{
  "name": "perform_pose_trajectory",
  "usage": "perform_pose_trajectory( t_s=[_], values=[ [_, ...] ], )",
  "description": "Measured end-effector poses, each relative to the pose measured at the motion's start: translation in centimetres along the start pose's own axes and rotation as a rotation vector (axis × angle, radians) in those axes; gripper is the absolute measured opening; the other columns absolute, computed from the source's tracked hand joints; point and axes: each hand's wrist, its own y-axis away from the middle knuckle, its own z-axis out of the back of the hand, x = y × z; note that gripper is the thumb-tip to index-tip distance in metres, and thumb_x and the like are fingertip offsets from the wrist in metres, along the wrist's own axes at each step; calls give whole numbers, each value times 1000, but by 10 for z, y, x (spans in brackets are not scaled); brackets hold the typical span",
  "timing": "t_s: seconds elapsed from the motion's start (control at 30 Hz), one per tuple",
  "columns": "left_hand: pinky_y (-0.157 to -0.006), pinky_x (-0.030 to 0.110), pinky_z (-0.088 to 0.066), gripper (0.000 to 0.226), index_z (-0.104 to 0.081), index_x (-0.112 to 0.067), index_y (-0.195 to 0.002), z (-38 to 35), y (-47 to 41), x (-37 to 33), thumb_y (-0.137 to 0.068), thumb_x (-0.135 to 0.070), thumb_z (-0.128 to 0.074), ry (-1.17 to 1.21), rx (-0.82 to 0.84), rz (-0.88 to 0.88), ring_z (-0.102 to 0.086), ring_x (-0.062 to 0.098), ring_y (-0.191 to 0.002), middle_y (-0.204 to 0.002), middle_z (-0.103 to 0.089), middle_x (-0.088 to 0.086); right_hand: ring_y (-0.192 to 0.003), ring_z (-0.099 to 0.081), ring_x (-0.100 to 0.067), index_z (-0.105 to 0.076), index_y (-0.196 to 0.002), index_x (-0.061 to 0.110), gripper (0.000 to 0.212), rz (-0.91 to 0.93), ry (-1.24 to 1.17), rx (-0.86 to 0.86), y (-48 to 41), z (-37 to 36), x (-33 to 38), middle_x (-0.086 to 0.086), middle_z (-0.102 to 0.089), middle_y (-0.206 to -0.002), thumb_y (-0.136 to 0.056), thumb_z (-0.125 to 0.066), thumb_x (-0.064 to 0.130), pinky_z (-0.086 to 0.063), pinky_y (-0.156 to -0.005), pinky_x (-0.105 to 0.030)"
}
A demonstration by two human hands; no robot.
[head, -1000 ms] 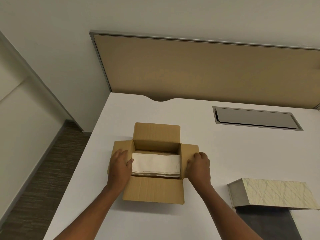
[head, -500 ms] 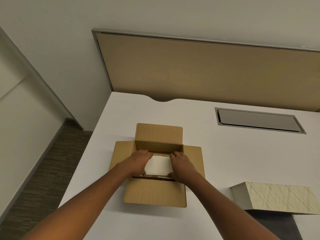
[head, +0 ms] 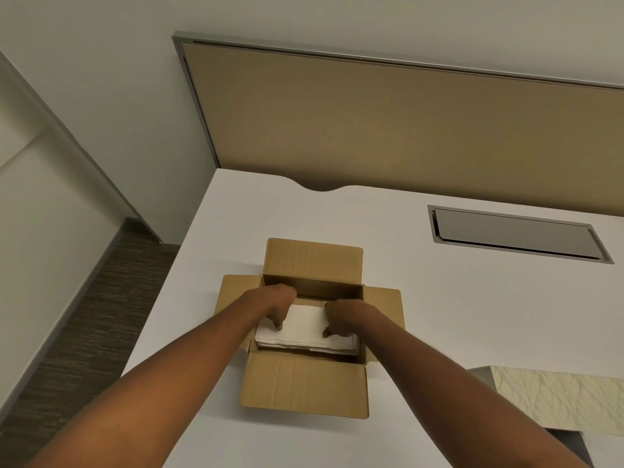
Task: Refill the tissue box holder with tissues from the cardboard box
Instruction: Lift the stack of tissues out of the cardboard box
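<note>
An open cardboard box (head: pixel 304 388) with its flaps spread sits on the white table. A white stack of tissues (head: pixel 304 327) lies inside it. Both my hands reach into the box: my left hand (head: pixel 278 307) grips the stack's far left end, thumb pressed on top, and my right hand (head: pixel 341 317) grips its far right end the same way. The fingers behind the stack are hidden. The tissue box holder (head: pixel 560 401), cream with a leaf pattern, lies at the right edge of the view, apart from the box.
The white table (head: pixel 456 315) has a grey cable hatch (head: pixel 516 234) at the back right. A tan partition panel (head: pixel 405 130) stands behind the table. A dark grey flat piece (head: pixel 570 445) lies below the holder. Floor drops off on the left.
My hands left the box's side flaps, moved inside the box and closed on the two ends of the tissue stack.
</note>
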Motion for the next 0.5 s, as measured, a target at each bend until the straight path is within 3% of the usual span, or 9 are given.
perform_pose_trajectory(
  t_s=[0.13, 0.5],
  values=[
    [-92, 34, -52, 56, -52, -6, -122, -2, -8, 2, -73, -14, -79, -11, 64, 16, -59, 25, -108, -124, -58, 11, -109, -59, -28, -52, -127, 4, 51, 17, 62, 92, -12, 4, -3, -12, -62, -122, -88, -65, 34, -46, -92, -36],
    [-89, 33, -52, 59, -52, -7, -121, -2, -20, 7, -71, -16, -81, 15, 123, 22, -59, 25, -108, -122, -58, 9, -105, -60, -28, -56, -124, 6, 57, 36, 71, 123, -29, 5, -9, -10, -63, -118, -79, -73, 37, -49, -93, -37]
  ],
)
